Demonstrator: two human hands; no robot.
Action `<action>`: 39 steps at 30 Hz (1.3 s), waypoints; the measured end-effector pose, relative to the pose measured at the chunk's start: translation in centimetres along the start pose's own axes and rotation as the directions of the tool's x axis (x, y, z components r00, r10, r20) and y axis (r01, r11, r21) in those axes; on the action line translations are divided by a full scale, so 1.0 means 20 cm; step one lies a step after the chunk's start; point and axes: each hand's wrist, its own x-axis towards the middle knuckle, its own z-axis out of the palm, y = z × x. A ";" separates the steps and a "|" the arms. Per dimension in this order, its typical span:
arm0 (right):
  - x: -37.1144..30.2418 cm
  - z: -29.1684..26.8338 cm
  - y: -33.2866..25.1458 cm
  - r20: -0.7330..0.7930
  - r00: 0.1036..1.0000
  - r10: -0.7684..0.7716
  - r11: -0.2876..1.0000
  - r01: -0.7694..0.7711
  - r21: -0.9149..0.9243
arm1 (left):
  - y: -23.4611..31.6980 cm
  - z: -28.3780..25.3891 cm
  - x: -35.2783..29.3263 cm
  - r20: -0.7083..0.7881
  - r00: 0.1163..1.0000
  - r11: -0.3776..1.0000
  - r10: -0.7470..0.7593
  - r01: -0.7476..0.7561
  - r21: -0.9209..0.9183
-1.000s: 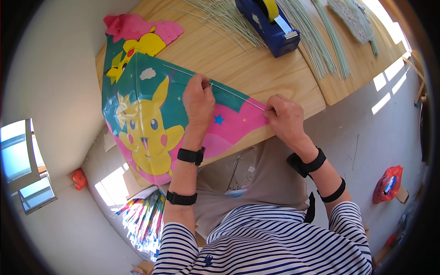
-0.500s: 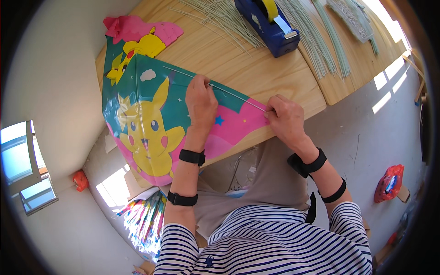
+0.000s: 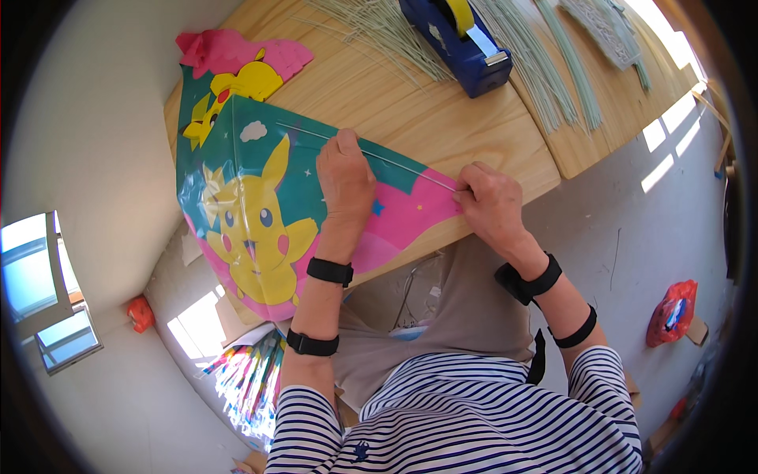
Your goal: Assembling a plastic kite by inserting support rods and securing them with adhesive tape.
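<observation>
Thin rod point(image 3: 407, 167) is lying along the far-right edge of the printed sheet point(image 3: 260, 197) on the desk point(image 3: 513, 134), axis running far-left to near-right; mid-length is being gripped by the left hand point(image 3: 346, 178), near-right end by the right hand point(image 3: 491, 197).

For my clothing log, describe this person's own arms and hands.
The left hand and right hand are ungloved. Each forearm wears two black bands: a wrist strap with a small boxy black module, and a plain strap nearer the elbow. White sleeves with narrow dark-blue stripes end around the elbows.
</observation>
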 end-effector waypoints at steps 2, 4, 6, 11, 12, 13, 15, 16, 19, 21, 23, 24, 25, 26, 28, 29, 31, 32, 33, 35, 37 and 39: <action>0.00 0.00 0.00 -0.003 1.000 0.001 1.000 -0.001 0.001 | -0.01 -0.02 -0.02 0.010 0.998 0.996 -0.063 0.064 -0.064; 0.00 0.00 0.00 -0.003 1.000 0.002 1.000 -0.002 0.001 | -0.03 -0.03 -0.04 0.037 0.990 0.983 -0.139 0.142 -0.120; 0.00 0.00 0.00 0.011 1.000 0.010 1.000 -0.010 0.001 | -0.04 -0.05 -0.04 0.034 0.968 0.944 -0.248 0.249 -0.215; 0.00 0.00 0.00 0.010 1.000 0.012 1.000 -0.011 -0.003 | 0.00 -0.05 0.00 0.053 0.971 0.935 -0.232 0.238 -0.263; 0.00 0.01 0.00 0.011 1.000 0.009 1.000 -0.009 -0.003 | -0.01 -0.04 0.01 0.042 0.978 0.949 -0.203 0.207 -0.239; 0.00 0.01 0.00 0.012 1.000 0.006 1.000 -0.006 -0.003 | -0.01 -0.04 0.01 0.033 0.984 0.961 -0.173 0.176 -0.215; 0.00 0.01 0.00 0.016 1.000 0.013 1.000 -0.013 -0.010 | -0.01 -0.03 0.01 0.042 0.981 0.957 -0.189 0.193 -0.214; 0.00 0.00 0.00 0.019 1.000 0.016 1.000 -0.016 -0.013 | -0.01 -0.03 0.01 0.046 0.979 0.956 -0.197 0.202 -0.214; 0.00 0.00 0.01 0.013 1.000 0.017 1.000 -0.017 -0.011 | 0.00 -0.04 0.00 0.057 0.977 0.947 -0.206 0.214 -0.238; 0.01 0.01 0.01 0.016 1.000 0.017 1.000 -0.017 -0.014 | 0.00 -0.05 -0.01 0.060 0.971 0.939 -0.231 0.239 -0.246; 0.01 0.01 0.01 0.017 1.000 0.016 1.000 -0.016 -0.017 | 0.01 -0.06 -0.01 0.058 0.969 0.936 -0.242 0.249 -0.250; 0.01 0.00 0.00 0.017 1.000 0.015 1.000 -0.015 -0.018 | 0.01 -0.06 -0.01 0.055 0.969 0.936 -0.241 0.247 -0.249; 0.01 0.00 0.00 0.017 1.000 0.014 1.000 -0.014 -0.019 | 0.01 -0.06 -0.01 0.052 0.969 0.937 -0.240 0.245 -0.249; 0.01 0.00 0.00 0.018 1.000 0.015 1.000 -0.015 -0.019 | 0.01 -0.06 -0.01 0.038 0.974 0.942 -0.222 0.225 -0.250; 0.01 0.00 0.00 0.019 1.000 0.017 1.000 -0.017 -0.019 | 0.00 -0.05 0.00 0.009 0.982 0.950 -0.187 0.183 -0.252; 0.01 0.00 0.00 0.019 1.000 0.018 1.000 -0.017 -0.017 | -0.01 -0.05 0.00 0.014 0.982 0.952 -0.187 0.184 -0.246; 0.01 0.01 0.00 0.019 1.000 0.019 1.000 -0.019 -0.013 | -0.01 -0.04 0.01 0.022 0.982 0.954 -0.187 0.187 -0.232; 0.01 0.01 0.00 0.018 1.000 0.017 1.000 -0.017 -0.013 | -0.02 -0.04 0.01 0.025 0.981 0.954 -0.193 0.194 -0.228; 0.01 0.01 0.00 0.016 1.000 0.015 1.000 -0.015 -0.013 | -0.02 -0.04 0.01 0.028 0.979 0.954 -0.200 0.201 -0.223; 0.01 0.01 0.01 0.013 1.000 0.012 1.000 -0.012 -0.015 | -0.01 -0.04 0.01 0.030 0.978 0.955 -0.208 0.210 -0.212; 0.01 0.01 0.01 0.011 1.000 0.009 1.000 -0.009 -0.018 | 0.00 -0.04 0.02 0.028 0.977 0.957 -0.211 0.212 -0.199; 0.01 0.01 0.01 0.013 1.000 0.009 1.000 -0.009 -0.017 | -0.01 -0.03 0.02 0.021 0.974 0.957 -0.224 0.224 -0.185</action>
